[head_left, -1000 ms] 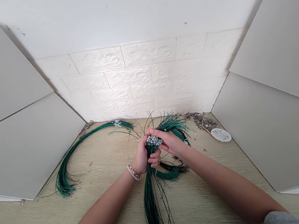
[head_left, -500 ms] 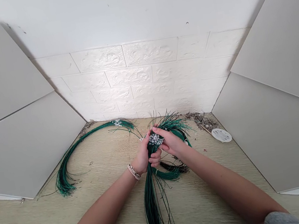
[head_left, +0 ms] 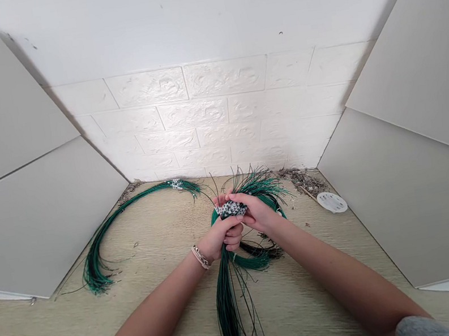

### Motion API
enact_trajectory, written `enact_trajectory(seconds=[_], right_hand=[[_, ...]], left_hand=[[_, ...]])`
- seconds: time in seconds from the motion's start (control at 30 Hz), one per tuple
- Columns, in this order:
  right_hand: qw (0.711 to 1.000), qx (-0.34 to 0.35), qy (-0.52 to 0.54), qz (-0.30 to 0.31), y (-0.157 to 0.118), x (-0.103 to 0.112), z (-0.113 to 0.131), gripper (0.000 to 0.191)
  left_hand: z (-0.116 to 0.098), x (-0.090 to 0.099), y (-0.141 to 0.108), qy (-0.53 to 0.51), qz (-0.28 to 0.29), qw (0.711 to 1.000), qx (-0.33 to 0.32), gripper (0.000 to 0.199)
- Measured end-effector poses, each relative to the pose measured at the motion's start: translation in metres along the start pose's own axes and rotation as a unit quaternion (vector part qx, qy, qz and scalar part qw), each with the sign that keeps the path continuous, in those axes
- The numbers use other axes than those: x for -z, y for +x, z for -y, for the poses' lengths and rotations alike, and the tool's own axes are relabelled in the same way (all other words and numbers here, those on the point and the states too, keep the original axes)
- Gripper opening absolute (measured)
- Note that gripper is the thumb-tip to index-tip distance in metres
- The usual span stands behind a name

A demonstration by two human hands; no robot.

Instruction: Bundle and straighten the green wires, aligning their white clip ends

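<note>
Above the table, both hands grip one thick bundle of dark green cords that hangs over the front edge. My left hand is wrapped round the cords just below a cluster of white beads. At the right side of that cluster my right hand is closed on the bundle, thumb on top; its far fingers are hidden. Frayed green cord ends fan out beyond it. Under the hands lies another coiled green bundle, partly covered.
A curved green cord bundle with white beads lies along the left of the table. At the back right are a pile of dark scraps and a white round disc. Grey panels flank the table before a white brick-patterned wall.
My left thumb has moved down from beside the beads to lie across the cords below them. The bead cluster has turned more sideways and shows more fully. My right hand has barely moved.
</note>
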State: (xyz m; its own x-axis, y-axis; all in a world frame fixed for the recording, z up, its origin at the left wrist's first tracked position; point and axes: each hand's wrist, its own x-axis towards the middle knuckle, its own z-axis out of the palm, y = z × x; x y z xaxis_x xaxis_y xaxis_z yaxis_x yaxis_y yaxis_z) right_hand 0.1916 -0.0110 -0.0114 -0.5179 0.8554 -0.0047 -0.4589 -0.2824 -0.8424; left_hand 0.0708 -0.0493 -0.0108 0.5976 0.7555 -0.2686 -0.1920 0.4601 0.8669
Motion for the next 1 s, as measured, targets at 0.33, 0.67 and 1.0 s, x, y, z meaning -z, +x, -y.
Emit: enact_trajectory(seconds=[0.33,0.67,1.0], right_hand=[[0.998,0.022,0.054,0.000,-0.002,-0.005,0.002,0.010],[1.000,0.009,0.017,0.000,0.002,0.001,-0.001,0.017],[0.999,-0.026,-0.015,0.036,-0.003,0.005,0.002,0.020]], left_hand=[[0.001,0.002,0.001,-0.022,0.010,1.000,0.013,0.043],[0.001,0.001,0.001,-0.028,0.013,0.999,0.019,0.037],[0.004,0.007,0.004,-0.026,0.042,0.997,0.057,0.043]])
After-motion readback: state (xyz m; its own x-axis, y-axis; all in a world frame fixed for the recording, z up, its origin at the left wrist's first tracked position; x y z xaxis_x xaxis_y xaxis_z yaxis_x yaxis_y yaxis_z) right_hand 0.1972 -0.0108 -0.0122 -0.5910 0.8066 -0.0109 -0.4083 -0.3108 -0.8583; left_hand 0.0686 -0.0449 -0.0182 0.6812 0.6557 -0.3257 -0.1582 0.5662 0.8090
